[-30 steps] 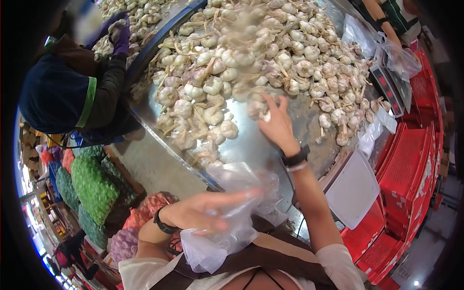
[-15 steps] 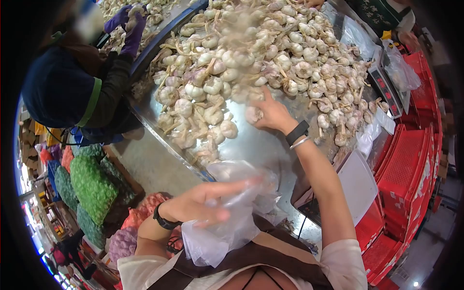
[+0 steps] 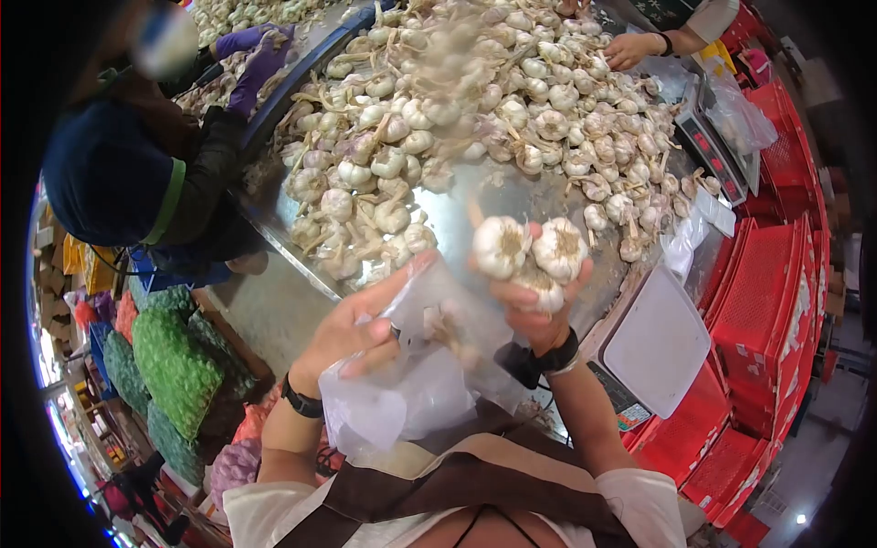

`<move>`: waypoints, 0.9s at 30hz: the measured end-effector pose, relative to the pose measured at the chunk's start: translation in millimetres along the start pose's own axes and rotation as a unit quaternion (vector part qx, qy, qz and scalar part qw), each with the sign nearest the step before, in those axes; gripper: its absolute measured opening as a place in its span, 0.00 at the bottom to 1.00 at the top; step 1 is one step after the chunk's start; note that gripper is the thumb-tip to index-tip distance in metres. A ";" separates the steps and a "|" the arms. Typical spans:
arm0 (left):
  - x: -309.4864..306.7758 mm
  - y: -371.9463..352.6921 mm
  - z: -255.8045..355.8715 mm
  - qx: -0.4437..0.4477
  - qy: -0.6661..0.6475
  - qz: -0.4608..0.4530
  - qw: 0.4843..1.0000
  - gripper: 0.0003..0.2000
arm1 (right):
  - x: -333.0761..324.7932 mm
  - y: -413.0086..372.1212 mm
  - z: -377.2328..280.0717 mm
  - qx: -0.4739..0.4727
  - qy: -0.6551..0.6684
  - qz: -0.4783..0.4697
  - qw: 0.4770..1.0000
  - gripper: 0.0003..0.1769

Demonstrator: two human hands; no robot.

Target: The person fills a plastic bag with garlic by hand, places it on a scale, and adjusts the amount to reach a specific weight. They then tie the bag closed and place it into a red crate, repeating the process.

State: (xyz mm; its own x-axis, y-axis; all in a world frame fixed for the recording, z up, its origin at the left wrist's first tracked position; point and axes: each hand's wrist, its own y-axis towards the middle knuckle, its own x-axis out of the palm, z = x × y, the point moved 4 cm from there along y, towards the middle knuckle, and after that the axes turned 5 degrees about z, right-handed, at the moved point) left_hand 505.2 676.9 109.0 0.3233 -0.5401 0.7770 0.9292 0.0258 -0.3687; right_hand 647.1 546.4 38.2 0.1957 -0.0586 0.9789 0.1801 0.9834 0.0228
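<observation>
Three garlic bulbs (image 3: 559, 250) are gripped in my right hand (image 3: 539, 315), raised over the near part of the metal table (image 3: 466, 205). Just left of them, my left hand (image 3: 352, 333) has its fingers closed on a clear plastic bag (image 3: 411, 384), which hangs in front of my apron. Something pale shows blurred through the bag's film; I cannot make out what it is. Beyond both hands spreads a large heap of garlic bulbs (image 3: 402, 137) with dry stalks.
Digital scales (image 3: 717, 151) stand at the table's right edge, and a white-panned scale (image 3: 656, 329) is nearer me. Red crates (image 3: 754, 301) are stacked at right. A co-worker in purple gloves (image 3: 260, 68) is at left; another person's hand (image 3: 630, 47) touches the far heap. Filled green net sacks (image 3: 174, 361) lie lower left.
My right hand has come back from the heap toward the bag with garlic bulbs in it. My left hand has lifted the bag's edge. Another person's hand has come in at far right.
</observation>
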 end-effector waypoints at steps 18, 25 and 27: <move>-5.0 -4.4 4.8 0.043 0.059 0.002 0.997 0.38 | -19.5 -10.1 66.0 -0.006 -0.254 0.193 0.948 0.29; -7.7 -7.8 2.5 0.016 0.039 -0.030 0.999 0.39 | -42.7 6.3 63.9 0.012 -0.830 0.037 0.556 0.36; -11.1 -10.5 5.0 0.011 0.034 -0.017 0.999 0.40 | -42.1 6.9 57.5 0.043 -0.862 0.100 0.495 0.31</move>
State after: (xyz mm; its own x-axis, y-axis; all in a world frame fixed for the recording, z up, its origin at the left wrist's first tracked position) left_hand 492.7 686.9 106.8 0.2799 -0.5977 0.7513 0.9433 0.0255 -0.3311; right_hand 584.7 565.5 8.8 -0.9256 0.2025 -0.3197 0.2674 0.9477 -0.1740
